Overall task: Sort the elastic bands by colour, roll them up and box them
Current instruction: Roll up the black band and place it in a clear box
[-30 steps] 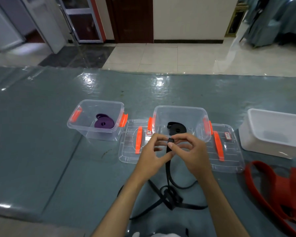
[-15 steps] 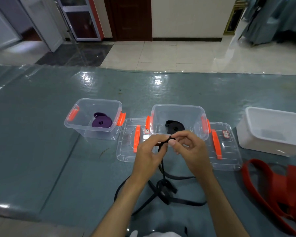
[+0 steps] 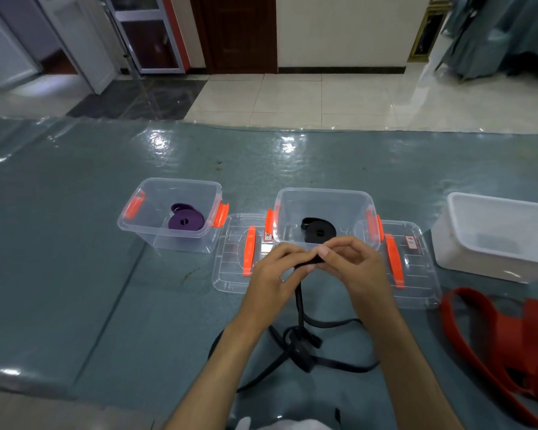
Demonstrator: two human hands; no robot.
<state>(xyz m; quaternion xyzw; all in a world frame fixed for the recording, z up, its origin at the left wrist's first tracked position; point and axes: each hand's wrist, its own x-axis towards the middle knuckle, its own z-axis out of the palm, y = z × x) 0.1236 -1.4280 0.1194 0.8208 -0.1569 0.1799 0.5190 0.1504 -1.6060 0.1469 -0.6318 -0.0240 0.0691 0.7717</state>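
Observation:
A black elastic band (image 3: 299, 308) hangs from my fingers and lies tangled on the table near me. My left hand (image 3: 274, 277) and my right hand (image 3: 353, 268) both pinch its upper end just in front of the middle clear box (image 3: 323, 197). A rolled black band (image 3: 319, 232) lies inside that box. The left clear box (image 3: 156, 225) holds rolled purple bands (image 3: 185, 220). Red bands (image 3: 510, 339) lie loose at the right.
Two clear lids with orange handles lie flat, the left lid (image 3: 233, 271) and the right lid (image 3: 416, 274), either side of the middle box. A white tub (image 3: 494, 262) stands at the far right. The table (image 3: 75, 274) has a shiny grey-green cover.
The hands stay together at the band's end, fingers shifting on it. The hanging part of the band has drawn a little straighter; the view has tipped slightly.

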